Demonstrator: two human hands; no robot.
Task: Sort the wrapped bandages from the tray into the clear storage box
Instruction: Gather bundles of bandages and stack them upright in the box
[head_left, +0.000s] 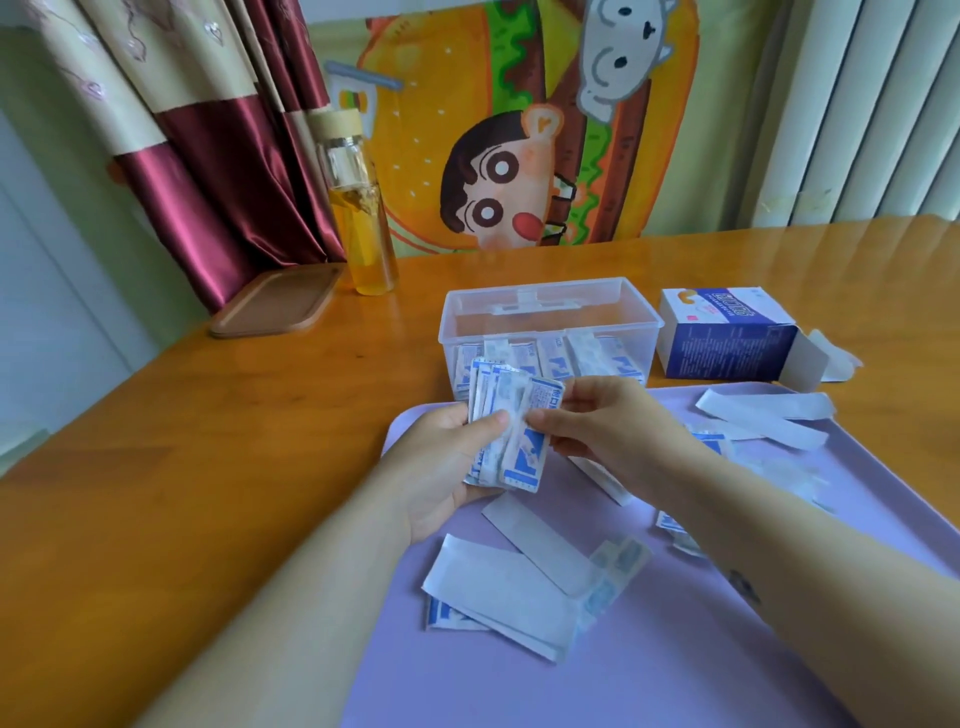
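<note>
From the head camera, both hands are up over the far edge of the lilac tray (675, 660). The left hand (441, 460) grips a fanned stack of wrapped bandages (498, 415), thumb pressed across the front, fingers curled behind. The right hand (597, 423) meets it from the other side, thumb and fingertips pinching the front bandage (530, 447) of that stack, the blue-and-white wrapper standing nearly upright.

Just behind the hands sits the clear storage box (550, 306), lid off, with a row of packed bandages (556, 358) standing on edge along its near wall.

Down on the tray, loose bandages (509, 587) lie overlapping near the left forearm, some plain white side up, one printed blue. More white strips (763, 410) lie at the tray's far right corner, and a few peek out from under the right forearm.

On the wooden table (208, 441), an opened blue carton (727, 332) lies just right of the box. Far left stand a glass bottle (363, 208) of yellow liquid and a brown board (275, 301).
</note>
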